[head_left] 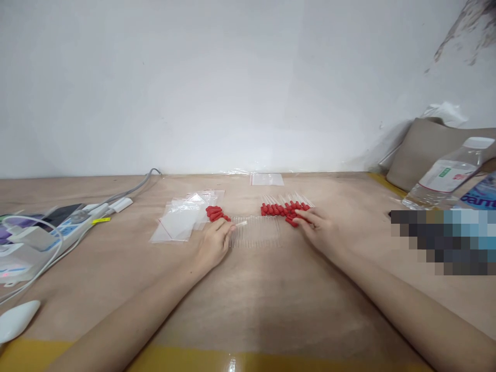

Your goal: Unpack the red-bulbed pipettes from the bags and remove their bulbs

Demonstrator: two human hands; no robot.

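Observation:
My left hand (214,240) rests on the wooden table (248,299) with its fingers pinched on a clear glass dropper tube (240,224). Just beyond it lies a small heap of red rubber bulbs (214,212). My right hand (315,227) reaches into a row of droppers with red bulbs (284,207), its fingers curled on one of them at the pile's near right edge. Between both hands lies a row of clear glass tubes (256,231).
A pile of small clear zip bags (184,217) lies left of the bulbs, another bag (266,179) by the wall. Cables and a power strip (73,222) sit far left, a white object (17,319) near left, a water bottle (449,173) and a brown cushion (422,150) right.

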